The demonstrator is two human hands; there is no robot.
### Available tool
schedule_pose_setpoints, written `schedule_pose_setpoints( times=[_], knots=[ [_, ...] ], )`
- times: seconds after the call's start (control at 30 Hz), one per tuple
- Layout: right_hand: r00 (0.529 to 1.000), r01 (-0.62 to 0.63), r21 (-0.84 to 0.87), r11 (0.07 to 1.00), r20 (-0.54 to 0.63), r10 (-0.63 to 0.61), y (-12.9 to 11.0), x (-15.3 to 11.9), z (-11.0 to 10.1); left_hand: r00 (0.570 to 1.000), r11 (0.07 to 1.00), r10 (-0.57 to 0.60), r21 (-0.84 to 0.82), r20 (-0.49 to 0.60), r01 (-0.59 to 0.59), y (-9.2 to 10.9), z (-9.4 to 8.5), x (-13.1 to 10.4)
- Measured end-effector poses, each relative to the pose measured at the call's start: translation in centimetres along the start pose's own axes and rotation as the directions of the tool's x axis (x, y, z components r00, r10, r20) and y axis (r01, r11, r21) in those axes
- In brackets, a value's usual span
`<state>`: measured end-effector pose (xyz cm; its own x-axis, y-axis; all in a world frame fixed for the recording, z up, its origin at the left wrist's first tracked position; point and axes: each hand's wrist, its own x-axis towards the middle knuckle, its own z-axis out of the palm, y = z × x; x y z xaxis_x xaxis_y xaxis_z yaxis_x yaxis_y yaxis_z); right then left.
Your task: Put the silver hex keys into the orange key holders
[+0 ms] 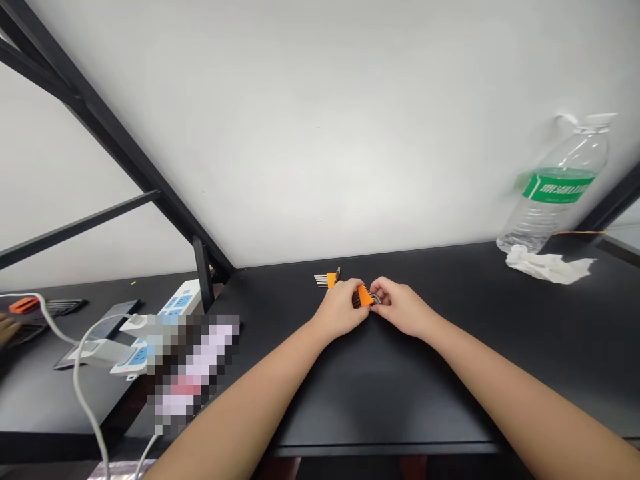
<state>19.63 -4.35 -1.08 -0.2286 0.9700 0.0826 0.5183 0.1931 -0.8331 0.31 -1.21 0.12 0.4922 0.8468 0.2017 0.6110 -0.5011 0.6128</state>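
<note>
My left hand [343,310] is closed around an orange hex key holder [366,295], just above the black table. Dark metal hex keys [376,299] stick out of its right side, their bent ends toward my right hand. With thumb and fingers, my right hand [399,307] pinches at those bent ends; which key it grips is too small to tell. Just behind my left hand lies a second orange hex key set [331,279], its straight silver shafts pointing left. Part of that set is hidden by my left hand.
On the black table [400,393], a large clear bottle with a green label [555,187] stands at the back right, a crumpled tissue [547,265] before it. To the left are a white power strip [183,300] with cables, a phone [107,323] and a black metal frame [110,140].
</note>
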Motion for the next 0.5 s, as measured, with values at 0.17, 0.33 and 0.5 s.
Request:
schedule_pose_setpoints(
  times=[0.17, 0.33, 0.5],
  knots=[
    [0.999, 0.000, -0.020, 1.000, -0.051, -0.001, -0.1, 0.1, -0.1, 0.998, 0.977, 0.044, -0.211, 0.036, -0.036, 0.6, -0.5, 0.1],
    [1.000, -0.019, 0.015, 1.000, -0.011, 0.019, -0.3, -0.2, -1.0, 0.993, 0.946, 0.076, -0.320, 0.092, -0.043, -0.2, -0.7, 0.2],
    [1.000, -0.013, 0.044, 0.999, -0.021, 0.014, -0.9, -0.5, -1.5, 0.995, 0.921, 0.049, -0.389, 0.084, -0.012, -0.6, -0.4, 0.3]
  ],
)
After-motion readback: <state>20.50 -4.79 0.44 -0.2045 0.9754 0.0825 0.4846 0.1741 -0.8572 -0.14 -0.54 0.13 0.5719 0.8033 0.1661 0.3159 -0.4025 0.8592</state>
